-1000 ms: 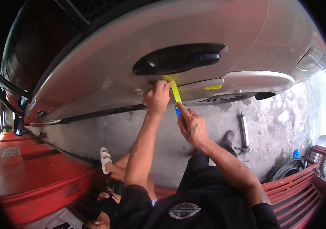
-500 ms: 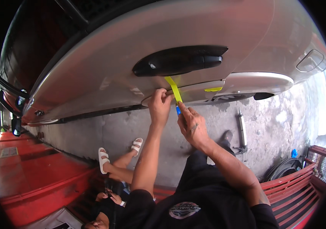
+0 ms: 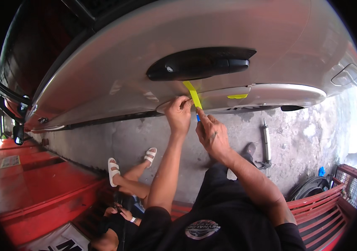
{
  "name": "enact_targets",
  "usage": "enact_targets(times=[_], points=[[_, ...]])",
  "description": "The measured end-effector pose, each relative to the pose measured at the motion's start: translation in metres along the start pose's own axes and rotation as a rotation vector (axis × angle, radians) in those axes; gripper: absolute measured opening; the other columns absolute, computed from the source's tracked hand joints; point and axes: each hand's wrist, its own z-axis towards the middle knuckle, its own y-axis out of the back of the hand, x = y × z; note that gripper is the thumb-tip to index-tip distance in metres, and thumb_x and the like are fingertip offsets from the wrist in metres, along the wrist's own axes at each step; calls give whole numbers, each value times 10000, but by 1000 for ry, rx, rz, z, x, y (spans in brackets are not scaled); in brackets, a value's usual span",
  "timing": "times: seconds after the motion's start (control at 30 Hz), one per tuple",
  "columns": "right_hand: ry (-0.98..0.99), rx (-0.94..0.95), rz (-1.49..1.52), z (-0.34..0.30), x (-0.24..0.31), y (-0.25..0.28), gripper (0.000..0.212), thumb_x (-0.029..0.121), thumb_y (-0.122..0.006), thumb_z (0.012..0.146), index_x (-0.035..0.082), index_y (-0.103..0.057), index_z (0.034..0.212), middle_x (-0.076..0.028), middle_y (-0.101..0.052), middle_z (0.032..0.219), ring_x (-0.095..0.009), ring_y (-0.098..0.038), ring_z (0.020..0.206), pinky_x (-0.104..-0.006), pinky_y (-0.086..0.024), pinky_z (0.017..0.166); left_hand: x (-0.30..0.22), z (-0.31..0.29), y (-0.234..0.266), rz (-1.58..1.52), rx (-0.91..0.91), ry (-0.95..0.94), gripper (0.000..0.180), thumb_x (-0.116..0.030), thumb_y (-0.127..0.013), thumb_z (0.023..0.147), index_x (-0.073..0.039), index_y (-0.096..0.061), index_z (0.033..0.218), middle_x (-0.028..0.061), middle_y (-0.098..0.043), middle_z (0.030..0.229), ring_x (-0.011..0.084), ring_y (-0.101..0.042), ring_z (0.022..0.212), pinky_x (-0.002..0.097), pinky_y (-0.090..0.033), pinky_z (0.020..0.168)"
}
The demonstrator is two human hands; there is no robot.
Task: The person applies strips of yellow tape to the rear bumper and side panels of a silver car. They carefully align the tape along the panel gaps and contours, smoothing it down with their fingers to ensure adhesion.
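Observation:
A bright yellow flat strip [image 3: 196,97] runs from just below the black door handle [image 3: 199,63] down to my right hand [image 3: 215,134]. It bends partway along, and I cannot tell whether it is tape or a stiff blade. My right hand closes round its lower end, where a small blue part [image 3: 198,117] shows beside the fingers. Immediately left of the strip, my left hand [image 3: 179,116] pinches thumb and fingers together against the lower door of the silver car [image 3: 120,67]. What lies between those fingertips is hidden.
Another yellow piece [image 3: 238,96] sits on the lower body panel. A seated person in white sandals [image 3: 113,171] is at lower left. A long floor jack-like tool [image 3: 266,142] lies on the concrete at right, near a red slatted bench [image 3: 316,209].
The view has shifted slightly, and both hands appear a little to the right. The strip and my grip on it look the same. The seated person has moved slightly.

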Motion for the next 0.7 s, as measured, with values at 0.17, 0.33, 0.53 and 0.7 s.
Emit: enact_targets(times=[0.17,0.33,0.53,0.7], points=[[-43,49,-10,6,2,2,502,60,-678,951,-30,-607,1440,-221,-688,893,-434,-699,782,-537,-559,711,-3,-4,-4,67,-46,-61,109,-34,-809,919,7,-718,964,112,-717,846,255,-681,719,375,-529,666],[-53,44,-15,7,1,1,491,56,-669,952,-30,-618,1433,-226,-693,904,-431,-712,800,-530,-568,722,-3,-6,-3,88,-60,-90,154,-122,-753,998,8,-693,943,123,-701,839,285,-661,713,409,-510,657],[-50,67,-42,9,2,4,490,58,-678,935,-24,-627,1415,-218,-697,915,-434,-709,796,-529,-566,725,-15,4,-3,124,-32,47,332,-241,-756,1027,15,-680,829,144,-647,681,311,-599,599,436,-468,605],[-35,50,-13,9,5,3,478,49,-681,922,-26,-633,1391,-220,-694,912,-441,-701,780,-533,-557,704,-13,13,-3,211,-33,55,357,-235,-790,994,37,-688,787,157,-596,596,289,-497,511,423,-440,569]])
